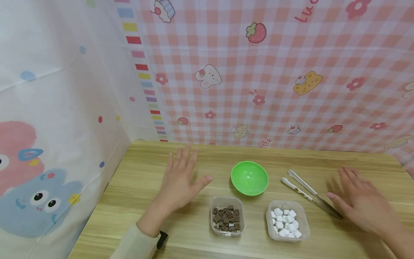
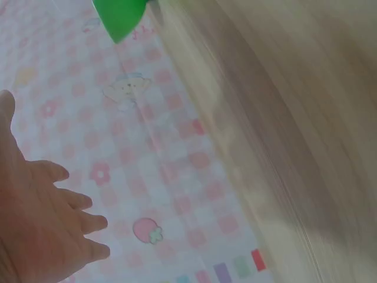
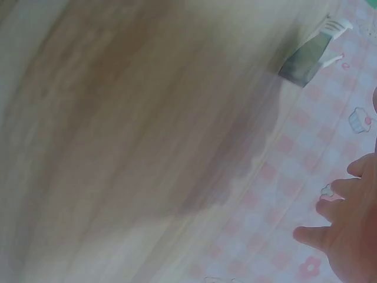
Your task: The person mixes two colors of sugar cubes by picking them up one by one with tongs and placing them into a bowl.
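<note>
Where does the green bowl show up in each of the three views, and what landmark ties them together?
Head: the green bowl sits whole just right of centre, below mid-height.
Left wrist: bowl cut off at the top edge, left of centre.
Right wrist: only a green sliver, apparently the bowl, in the top right corner.
Shared landmark: the pink checked cloth beyond the edge of the table.

- Head view bright, evenly lit, mostly crisp.
- Small glare spots inside the green bowl [image 1: 249,184].
- Wrist views dimmer, hazy, softly blurred.
- Right wrist view: broad, soft-edged shadow across the tabletop [image 3: 118,147].
</note>
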